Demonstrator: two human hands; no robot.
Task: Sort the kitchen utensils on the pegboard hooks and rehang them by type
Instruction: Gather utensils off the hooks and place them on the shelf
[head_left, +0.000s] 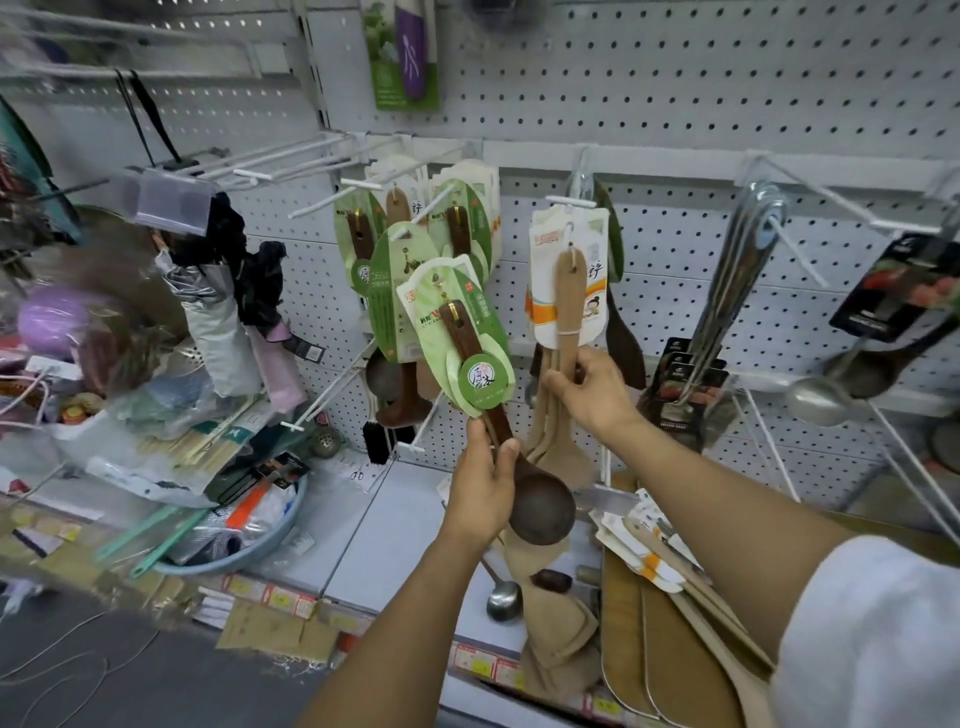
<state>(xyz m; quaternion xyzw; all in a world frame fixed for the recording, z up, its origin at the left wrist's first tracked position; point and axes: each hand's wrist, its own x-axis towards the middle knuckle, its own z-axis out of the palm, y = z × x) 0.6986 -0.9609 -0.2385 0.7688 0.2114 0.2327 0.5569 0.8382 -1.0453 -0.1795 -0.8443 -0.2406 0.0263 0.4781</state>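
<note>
Dark ladle (540, 506) gripped in left hand (480, 486), right hand (589, 387) pinching pale spatulas (558, 415) — just beside.

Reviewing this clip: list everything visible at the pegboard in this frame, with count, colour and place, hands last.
dark wooden ladle: one, dark brown with green card, held in front of the left-centre hooks
green-carded dark utensils: several, count unclear, hanging on the left-centre hooks
light wooden spatulas: a bunch, tan with white-orange cards, hanging on the centre hook
steel ladles: several, silver, hanging on the right hook
loose wooden spatulas: several, tan, lying on the lower shelf at right
basin: one, pale blue, lower left, filled with mixed goods
pegboard: one, white, behind everything
left hand: grips the dark wooden ladle's handle
right hand: fingers hold the hanging light wooden spatulas
</note>
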